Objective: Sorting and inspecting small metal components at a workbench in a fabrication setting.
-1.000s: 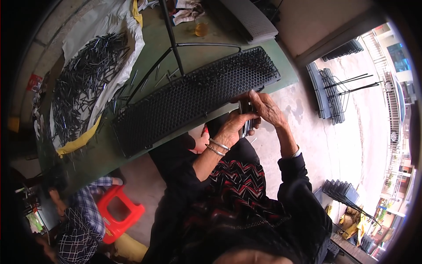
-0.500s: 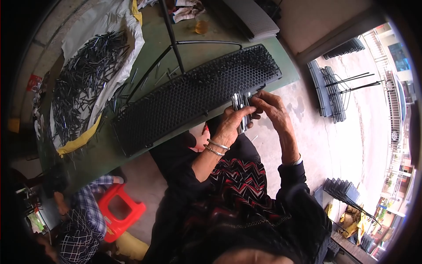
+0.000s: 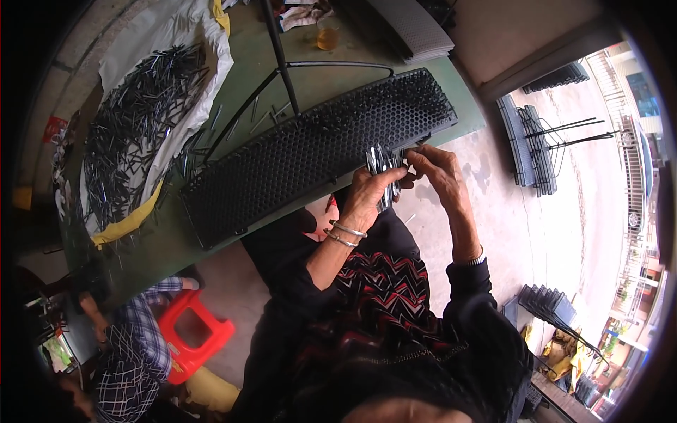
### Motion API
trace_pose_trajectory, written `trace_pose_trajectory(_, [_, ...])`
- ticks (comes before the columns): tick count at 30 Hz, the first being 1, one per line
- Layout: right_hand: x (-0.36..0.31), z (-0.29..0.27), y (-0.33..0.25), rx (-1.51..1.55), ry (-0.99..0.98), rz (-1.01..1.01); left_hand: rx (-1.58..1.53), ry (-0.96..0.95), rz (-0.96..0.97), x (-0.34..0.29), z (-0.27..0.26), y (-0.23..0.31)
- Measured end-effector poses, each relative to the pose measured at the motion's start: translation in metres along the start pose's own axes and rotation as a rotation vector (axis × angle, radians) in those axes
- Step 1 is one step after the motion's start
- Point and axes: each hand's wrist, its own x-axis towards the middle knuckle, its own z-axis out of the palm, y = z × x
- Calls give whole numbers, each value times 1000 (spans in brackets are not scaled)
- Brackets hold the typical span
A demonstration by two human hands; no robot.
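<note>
Rods at the near edge of the honeycomb panel, long axis pointing forward.
I see the left hand gripping them; the right hand bends inward, fingers curled, grip unclear.

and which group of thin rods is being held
The silvery, metallic-looking bunch of thin rods in the left hand; other rods lie piled in the white sack or loose on the green table.

Nothing legible — no readable text, labels, brands, numbers or signs
</note>
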Motion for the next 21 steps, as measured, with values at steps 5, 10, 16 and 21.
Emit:
trace_pose_trajectory(5, [4,-1,-8,-117,-25,-43,60,1,14,-3,1,3])
trace_pose_trajectory(10, [10,-8,-14,-103,-137,-49,71,-36,48,-3,4,3])
trace_pose_trajectory(16, [16,-17,-14,-73,-144,-67,-78,74,-54,1,0,-3])
trace_pose_trajectory(21, [35,-20,-11,-106,411,-290,-140,38,-104,4,1,1])
